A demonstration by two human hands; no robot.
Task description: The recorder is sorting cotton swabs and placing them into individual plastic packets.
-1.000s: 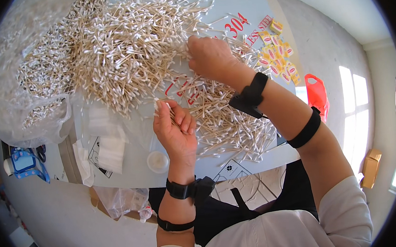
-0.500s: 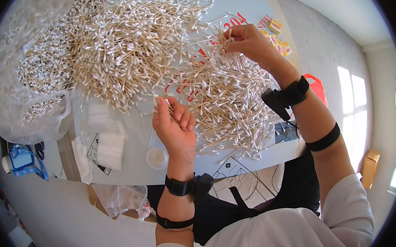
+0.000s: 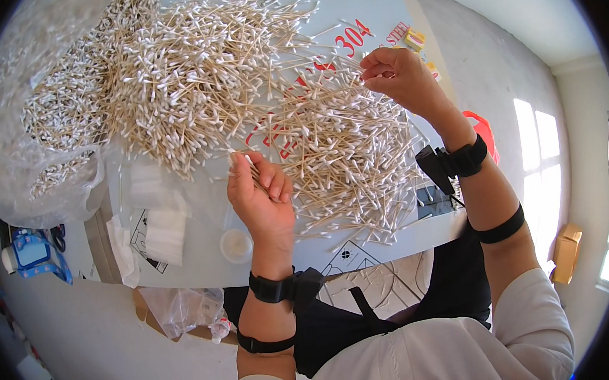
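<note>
Handling the cotton swabs [image 3: 330, 153] should call for very little force: each is a thin wooden stick with a soft white tip at both ends, judged light, fairly stiff, yet easy to snap or scatter. They lie spread in a loose heap on the pale surface [image 3: 196, 261], beside a clear plastic bag [image 3: 39, 138] holding more. The left hand [image 3: 263, 200], at the heap's near edge, has its fingers curled around a small bundle. The right hand [image 3: 399, 77], over the heap's far edge, pinches a few swabs. Mid-stick is the best hold.
</note>
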